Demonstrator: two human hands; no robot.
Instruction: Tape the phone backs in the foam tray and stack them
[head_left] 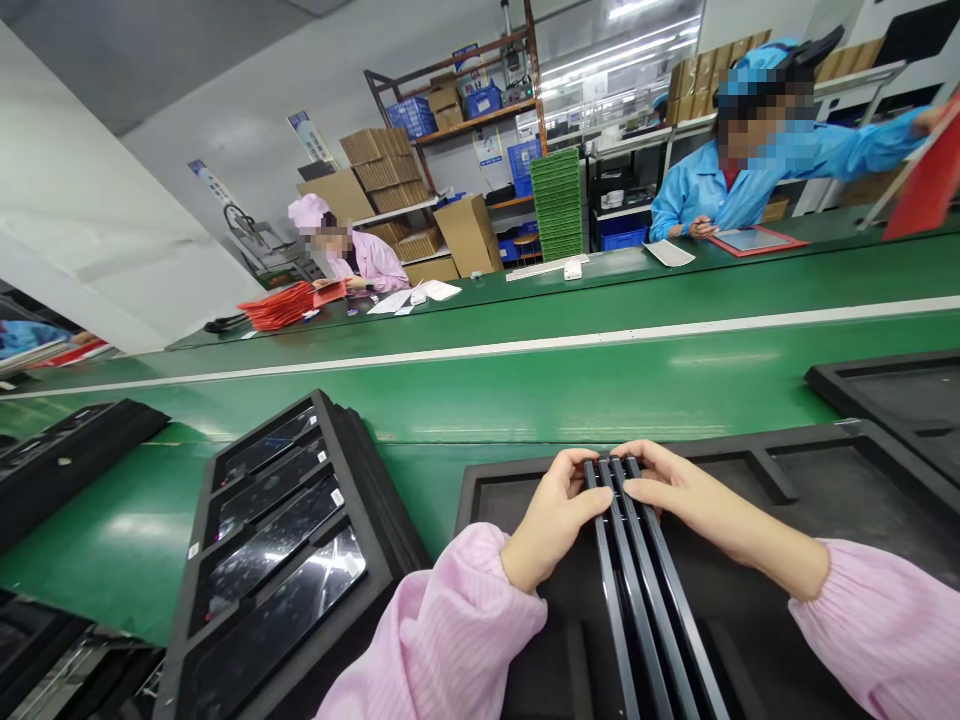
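Three thin dark panels (645, 600) stand on edge, side by side, in a black foam tray (795, 470) right in front of me. My left hand (551, 520) grips their far end from the left, fingers curled over the top edges. My right hand (675, 495) presses on the same end from the right, fingers laid across the panels. Both arms wear pink sleeves.
A black tray (277, 560) holding several glossy screens lies at my left, with another black tray (67, 455) further left and one (892, 400) at the right. A green conveyor belt (525, 385) runs across. Two people in pink and blue coats work on its far side.
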